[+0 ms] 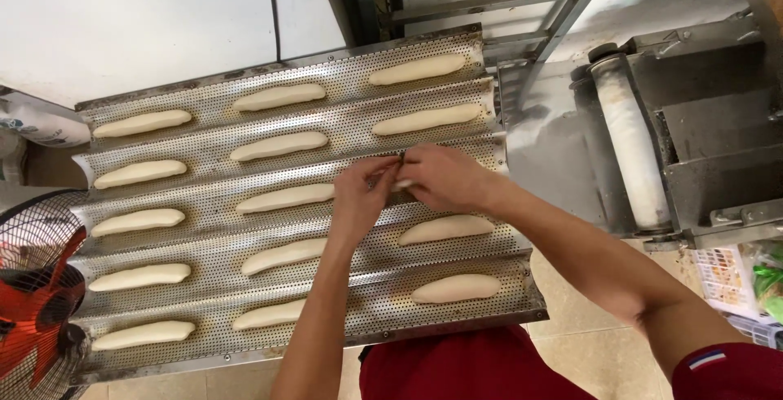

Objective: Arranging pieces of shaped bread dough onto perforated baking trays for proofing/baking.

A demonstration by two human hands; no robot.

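Head view: fourteen dough pieces (283, 198) lie on one perforated tray (214, 229).

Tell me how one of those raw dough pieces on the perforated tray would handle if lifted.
A dough piece looks soft and pale, so it would likely sag and dent. Resting in a groove of the perforated tray, it seems unlikely to roll out sideways.

Dough pieces (282, 198) crowd tray (212, 173); roller machine (652, 139) blocks right.

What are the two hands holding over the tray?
Both the left hand and right hand pinch a dough piece, mostly hidden; where exactly cannot be told.
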